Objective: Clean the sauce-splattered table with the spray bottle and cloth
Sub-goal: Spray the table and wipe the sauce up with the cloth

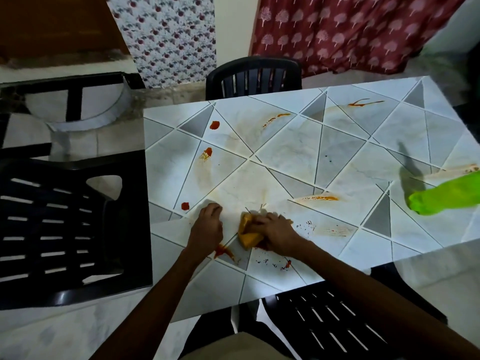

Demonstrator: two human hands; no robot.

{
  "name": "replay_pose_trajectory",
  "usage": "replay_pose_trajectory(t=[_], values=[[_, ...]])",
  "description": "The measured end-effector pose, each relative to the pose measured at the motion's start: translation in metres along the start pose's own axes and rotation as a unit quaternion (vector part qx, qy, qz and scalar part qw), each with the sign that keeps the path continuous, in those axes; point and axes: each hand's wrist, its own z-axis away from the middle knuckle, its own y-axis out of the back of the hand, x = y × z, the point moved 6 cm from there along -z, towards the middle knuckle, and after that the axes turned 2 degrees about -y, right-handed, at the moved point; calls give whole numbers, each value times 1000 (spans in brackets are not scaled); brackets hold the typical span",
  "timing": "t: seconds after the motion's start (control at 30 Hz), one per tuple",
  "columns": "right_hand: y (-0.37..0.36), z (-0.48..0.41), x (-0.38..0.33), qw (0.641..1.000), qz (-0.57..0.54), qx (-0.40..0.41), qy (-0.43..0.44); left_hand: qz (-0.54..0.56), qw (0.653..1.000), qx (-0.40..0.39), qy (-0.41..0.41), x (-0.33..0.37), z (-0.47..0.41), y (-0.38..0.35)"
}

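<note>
R hand (278, 233) fingers grip cloth (248, 236) on worktop (337, 152), near edge; L hand (207, 224) fingers curled, empty. Spray bottle (446, 198) far right. Risk: soaked cloth smears sauce (223, 252) wider, or L wrist drags thru it.

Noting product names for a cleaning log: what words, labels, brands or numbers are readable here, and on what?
No text is readable.
On the green spray bottle: too blurred, no label can be made out.
On the yellow cloth, table, black chairs and curtains: plain or patterned surfaces, no lettering.
</note>
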Motion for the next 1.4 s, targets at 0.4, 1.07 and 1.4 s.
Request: replay_pose_trajectory(t=[0.4,1.07,1.4], values=[[76,-11,32,940,-280,146,-125,39,999,13,10,-19,7,14],[45,-92,-19,991,-112,-47,-56,92,995,27,-8,-36,5,13],[131,-118,9,966,-220,79,-114,96,995,23,0,-39,8,13]])
